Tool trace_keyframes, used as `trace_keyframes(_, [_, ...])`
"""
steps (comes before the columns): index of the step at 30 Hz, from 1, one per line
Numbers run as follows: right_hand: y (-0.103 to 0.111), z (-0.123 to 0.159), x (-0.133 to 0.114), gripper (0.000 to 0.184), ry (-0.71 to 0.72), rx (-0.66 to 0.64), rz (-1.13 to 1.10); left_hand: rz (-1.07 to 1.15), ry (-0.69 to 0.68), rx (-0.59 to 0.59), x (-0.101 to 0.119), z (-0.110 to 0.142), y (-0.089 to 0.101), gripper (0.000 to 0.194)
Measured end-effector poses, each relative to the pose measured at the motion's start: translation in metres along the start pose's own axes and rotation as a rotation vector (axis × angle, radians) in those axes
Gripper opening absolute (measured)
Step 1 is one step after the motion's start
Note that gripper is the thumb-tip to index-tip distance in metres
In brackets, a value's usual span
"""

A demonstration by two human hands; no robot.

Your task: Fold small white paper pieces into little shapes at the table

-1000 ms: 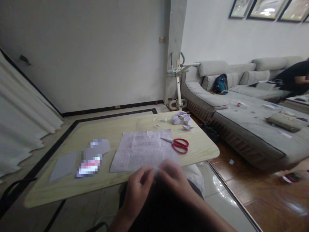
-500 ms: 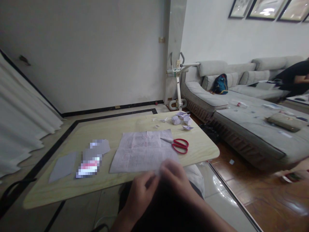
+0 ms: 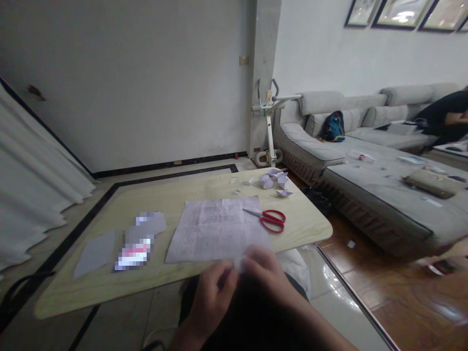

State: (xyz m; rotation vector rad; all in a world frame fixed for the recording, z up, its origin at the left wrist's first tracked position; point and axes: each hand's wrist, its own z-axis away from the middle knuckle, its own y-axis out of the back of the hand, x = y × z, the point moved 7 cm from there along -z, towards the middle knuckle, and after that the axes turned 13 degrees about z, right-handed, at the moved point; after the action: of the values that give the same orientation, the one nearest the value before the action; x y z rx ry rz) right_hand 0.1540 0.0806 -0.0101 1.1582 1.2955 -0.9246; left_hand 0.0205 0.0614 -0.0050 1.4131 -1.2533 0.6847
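Note:
Between my two hands, at the table's near edge, is a small piece of white paper (image 3: 239, 263), blurred and mostly covered by fingers. My left hand (image 3: 216, 287) pinches its left side. On the other side my right hand (image 3: 265, 268) grips it, the fingers smeared by motion. Just beyond lies a large creased sheet of paper (image 3: 215, 224) with writing on it. Red-handled scissors (image 3: 272, 220) rest partly on its right edge, blades pointing left. Several folded paper shapes (image 3: 266, 182) sit at the table's far right corner, with small paper scraps (image 3: 237, 191) to their left.
The pale wooden table (image 3: 307, 224) has rounded corners. On its left are a blank paper sheet (image 3: 95, 252) and a pixelated object (image 3: 133, 251). A grey sofa (image 3: 383, 195) with a blue backpack (image 3: 333, 126) stands to the right; a person (image 3: 444, 114) in black is at the far right.
My right hand has shifted slightly downward, and a bit more of the white paper shows between my fingers. Everything on the table stays in place.

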Motion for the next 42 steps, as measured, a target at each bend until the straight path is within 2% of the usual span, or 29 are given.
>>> trace_keyframes(7, [-0.004, 0.002, -0.01, 0.033, 0.032, -0.019, 0.01, 0.127, 0.087, 0.056, -0.004, -0.002, 0.004, 0.032])
trace_keyframes(13, [-0.006, 0.003, -0.005, 0.038, 0.0, -0.057, 0.086, 0.061, 0.018, 0.017, 0.0, -0.003, 0.003, 0.026])
trace_keyframes(22, [-0.004, 0.005, -0.01, 0.037, 0.008, -0.056, 0.035, 0.232, 0.114, 0.023, 0.003, -0.003, 0.003, 0.025])
trace_keyframes(27, [-0.008, 0.003, -0.001, 0.037, -0.046, -0.096, -0.004, 0.276, 0.145, 0.02, 0.0, -0.003, 0.005, 0.028])
trace_keyframes(34, [-0.006, -0.001, 0.003, 0.027, -0.018, -0.022, -0.009, 0.211, 0.163, 0.028, -0.008, -0.005, 0.006, 0.03])
trace_keyframes(37, [0.007, 0.0, -0.006, 0.025, 0.065, 0.121, 0.123, 0.23, 0.229, 0.064, -0.015, -0.006, 0.005, 0.033])
trace_keyframes(39, [0.014, 0.003, -0.017, 0.023, 0.214, 0.223, 0.302, 0.271, 0.279, 0.092, -0.02, -0.006, 0.004, 0.04])
trace_keyframes(42, [0.013, 0.009, -0.029, 0.02, 0.469, 0.253, 0.518, 0.331, 0.306, 0.092, -0.022, -0.006, 0.001, 0.045])
